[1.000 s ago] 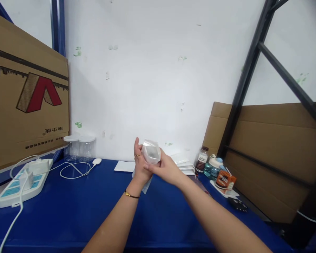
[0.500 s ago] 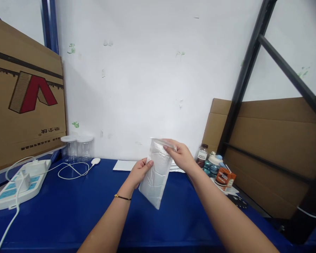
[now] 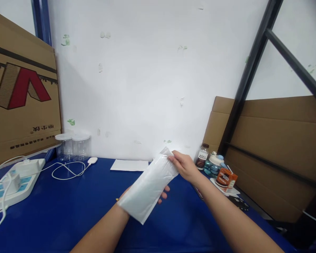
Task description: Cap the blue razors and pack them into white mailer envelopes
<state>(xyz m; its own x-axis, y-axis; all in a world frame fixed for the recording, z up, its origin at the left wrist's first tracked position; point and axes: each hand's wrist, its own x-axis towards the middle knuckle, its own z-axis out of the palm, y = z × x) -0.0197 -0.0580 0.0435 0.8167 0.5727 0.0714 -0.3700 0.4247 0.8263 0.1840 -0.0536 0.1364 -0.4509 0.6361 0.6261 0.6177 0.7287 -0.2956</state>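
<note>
A white padded envelope lies tilted across my two hands above the blue table. My right hand pinches its upper right end. My left hand is underneath the envelope and mostly hidden; only a few fingertips show at its right edge, and they appear to support it from below.
A white power strip with plugged cables sits at the left, below a large cardboard box. Two clear jars stand by the wall. A flat white sheet lies behind. Bottles and an orange carton stand at right.
The envelope went from rolled in both hands to hanging upright, then tipped down to lie slanted over my left hand. My right hand kept hold of its top end.
</note>
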